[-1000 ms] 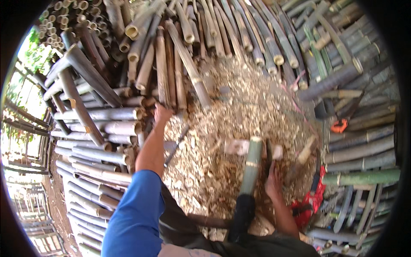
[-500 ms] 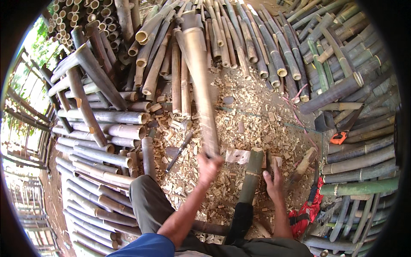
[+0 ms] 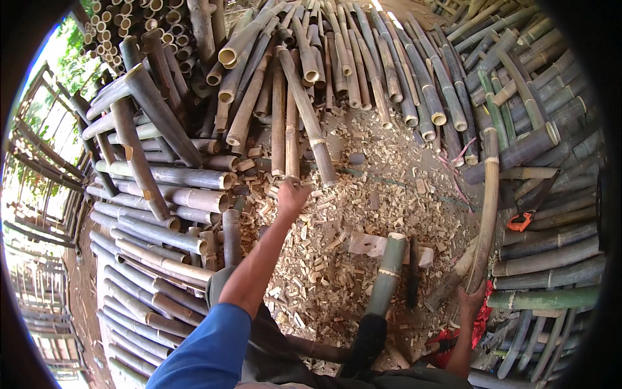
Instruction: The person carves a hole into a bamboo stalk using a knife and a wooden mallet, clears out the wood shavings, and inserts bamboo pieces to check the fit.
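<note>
My left hand [image 3: 293,196] reaches forward, its fingers closed at the near end of a brown bamboo pole [image 3: 291,139] lying among other poles. At the right, my right hand [image 3: 470,302] is wrapped round the lower end of a long, slightly curved bamboo pole [image 3: 490,194] that slants up and away. Between my arms a short green bamboo piece [image 3: 392,259] rests with its far end on a pale wooden block [image 3: 366,244]. A dark, narrow thing [image 3: 413,272] stands beside that piece; it is too blurred to name.
Wood chips [image 3: 337,279] cover the ground. Bamboo poles [image 3: 389,65] fan out at the far side, with stacked lengths [image 3: 162,243] at the left and a pile [image 3: 551,246] at the right. An orange-handled saw [image 3: 520,222] and red cloth [image 3: 481,314] lie by the right pile.
The pole my left hand was swinging now lies at the far side, released, and that hand is on a neighbouring pole. My right hand left the block and took a long pole at the right.
</note>
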Demonstrator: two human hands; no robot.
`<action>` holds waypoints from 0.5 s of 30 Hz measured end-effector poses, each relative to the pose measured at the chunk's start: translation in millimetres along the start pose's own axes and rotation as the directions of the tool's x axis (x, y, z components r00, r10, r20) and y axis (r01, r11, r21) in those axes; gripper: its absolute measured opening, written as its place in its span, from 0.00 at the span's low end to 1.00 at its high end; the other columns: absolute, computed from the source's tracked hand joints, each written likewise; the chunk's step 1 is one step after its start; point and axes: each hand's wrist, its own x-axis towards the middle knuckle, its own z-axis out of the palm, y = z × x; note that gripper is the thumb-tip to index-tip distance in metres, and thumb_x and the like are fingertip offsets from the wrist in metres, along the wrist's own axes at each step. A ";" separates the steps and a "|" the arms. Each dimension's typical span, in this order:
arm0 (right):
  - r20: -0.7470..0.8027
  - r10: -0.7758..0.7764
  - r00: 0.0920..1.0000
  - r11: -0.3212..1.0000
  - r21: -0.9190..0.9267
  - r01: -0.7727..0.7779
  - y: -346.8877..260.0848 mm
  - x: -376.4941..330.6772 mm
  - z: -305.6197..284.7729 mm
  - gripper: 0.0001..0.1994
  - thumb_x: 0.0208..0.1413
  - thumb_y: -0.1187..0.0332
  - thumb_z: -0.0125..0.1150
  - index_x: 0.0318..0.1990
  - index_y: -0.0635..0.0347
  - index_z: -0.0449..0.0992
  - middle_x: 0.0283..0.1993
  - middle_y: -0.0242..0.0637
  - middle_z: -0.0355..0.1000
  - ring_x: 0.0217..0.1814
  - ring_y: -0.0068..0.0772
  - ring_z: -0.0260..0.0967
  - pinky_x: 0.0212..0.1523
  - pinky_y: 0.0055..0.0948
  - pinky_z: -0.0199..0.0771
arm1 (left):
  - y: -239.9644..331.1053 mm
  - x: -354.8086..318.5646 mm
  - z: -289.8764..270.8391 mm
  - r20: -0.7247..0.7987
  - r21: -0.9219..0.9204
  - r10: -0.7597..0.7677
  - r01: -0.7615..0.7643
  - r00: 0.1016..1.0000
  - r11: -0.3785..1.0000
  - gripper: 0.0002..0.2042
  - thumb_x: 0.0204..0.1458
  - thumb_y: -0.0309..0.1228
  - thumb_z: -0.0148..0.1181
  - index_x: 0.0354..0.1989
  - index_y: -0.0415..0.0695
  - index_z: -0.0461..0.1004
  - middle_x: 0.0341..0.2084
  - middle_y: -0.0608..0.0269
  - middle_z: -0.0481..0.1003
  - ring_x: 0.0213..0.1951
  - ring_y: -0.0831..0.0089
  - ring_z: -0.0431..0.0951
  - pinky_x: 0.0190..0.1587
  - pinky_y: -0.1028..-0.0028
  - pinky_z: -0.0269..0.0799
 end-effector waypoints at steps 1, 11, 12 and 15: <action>-0.018 0.010 1.000 0.999 -0.048 -0.011 19.2 3.0 -2.2 0.43 0.42 0.69 0.72 0.69 0.66 0.62 0.56 0.52 0.75 0.56 0.51 0.75 0.60 0.42 0.72 | -4.4 25.7 8.6 -0.003 -0.019 -0.006 0.006 1.000 1.000 0.26 0.44 0.42 0.74 0.44 0.33 0.76 0.43 0.38 0.80 0.38 0.53 0.83 0.44 0.60 0.79; 0.056 0.276 0.959 0.909 -0.340 -0.242 44.7 -21.8 -2.7 0.44 0.42 0.67 0.70 0.71 0.60 0.59 0.60 0.58 0.72 0.62 0.61 0.72 0.61 0.48 0.71 | 28.8 93.7 138.4 -0.106 0.063 -0.163 0.170 0.981 0.983 0.42 0.37 0.41 0.80 0.58 0.32 0.65 0.52 0.37 0.76 0.56 0.44 0.78 0.59 0.54 0.75; 0.023 0.241 0.970 0.914 -0.340 -0.219 49.0 -27.7 -8.0 0.44 0.41 0.67 0.70 0.71 0.60 0.60 0.59 0.57 0.73 0.61 0.61 0.72 0.60 0.48 0.71 | 34.0 89.8 144.5 -0.100 0.044 -0.202 0.207 0.974 0.977 0.41 0.37 0.40 0.80 0.58 0.32 0.65 0.52 0.37 0.77 0.56 0.44 0.78 0.59 0.55 0.75; 0.060 0.157 0.986 0.940 -0.314 -0.131 43.1 -30.1 12.6 0.44 0.40 0.69 0.71 0.69 0.62 0.61 0.58 0.57 0.74 0.59 0.59 0.74 0.59 0.46 0.72 | 9.0 125.9 91.1 0.002 -0.346 -0.348 0.327 0.937 0.879 0.30 0.39 0.36 0.79 0.48 0.33 0.72 0.44 0.41 0.80 0.40 0.53 0.83 0.44 0.57 0.83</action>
